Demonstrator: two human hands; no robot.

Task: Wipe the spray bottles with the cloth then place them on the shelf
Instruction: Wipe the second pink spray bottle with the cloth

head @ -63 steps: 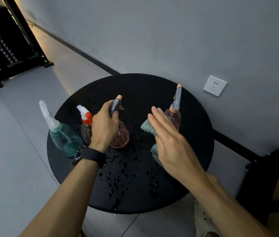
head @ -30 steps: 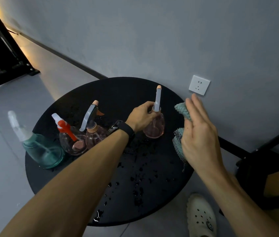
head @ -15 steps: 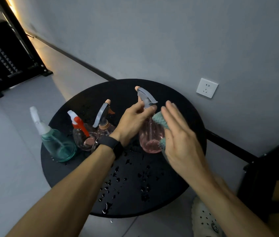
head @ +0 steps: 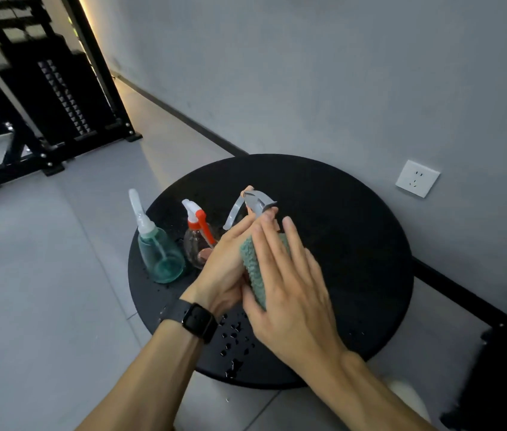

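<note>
Lifted since half a second before, the grey-nozzled pink spray bottle [head: 258,203] hung above the round black bench [head: 355,237], wet with droplets, beside a grey wall. Left hand [head: 224,269] fingers gripped it; right hand [head: 289,293] fingers lay straight, pressing the teal cloth [head: 252,269] against it.

I can't read any text, label, brand or number here. The bottles [head: 160,244] at centre left carry no legible print, the watch [head: 199,321] face at lower centre is dark, and the wall socket [head: 417,178] at right shows only its slots.
</note>
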